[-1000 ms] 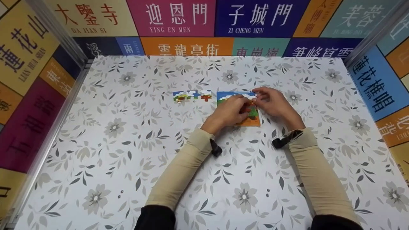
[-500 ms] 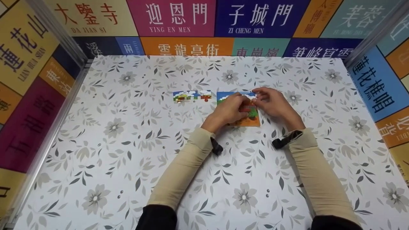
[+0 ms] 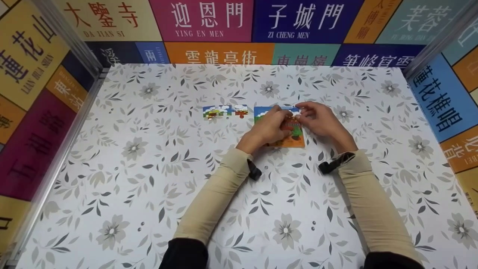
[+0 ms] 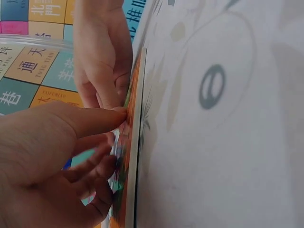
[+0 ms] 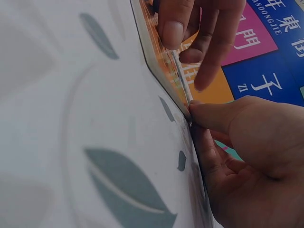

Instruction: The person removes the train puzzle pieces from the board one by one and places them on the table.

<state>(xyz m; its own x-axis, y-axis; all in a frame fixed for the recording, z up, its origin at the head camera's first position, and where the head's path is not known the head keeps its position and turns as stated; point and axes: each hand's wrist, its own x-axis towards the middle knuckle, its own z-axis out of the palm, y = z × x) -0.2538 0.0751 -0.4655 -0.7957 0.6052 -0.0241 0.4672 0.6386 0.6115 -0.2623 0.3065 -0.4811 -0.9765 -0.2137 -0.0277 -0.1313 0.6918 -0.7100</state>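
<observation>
The left hand (image 3: pixel 264 129) has shifted its fingers slightly, loosely spread on the apparently mostly assembled puzzle (image 3: pixel 293 139), whose far right corner the right hand (image 3: pixel 322 118) pinches, loose pieces (image 3: pixel 216 111) at left seemingly unplaced.

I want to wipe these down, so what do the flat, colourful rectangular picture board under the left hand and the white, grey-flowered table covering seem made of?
Flat, colourful rectangular picture board: probably printed thick cardboard, possibly thin wood; the wrist views show a straight, pale, plain edge.

White, grey-flowered table covering: likely smooth, matt printed plastic, perhaps paper; close up, no weave shows.
</observation>
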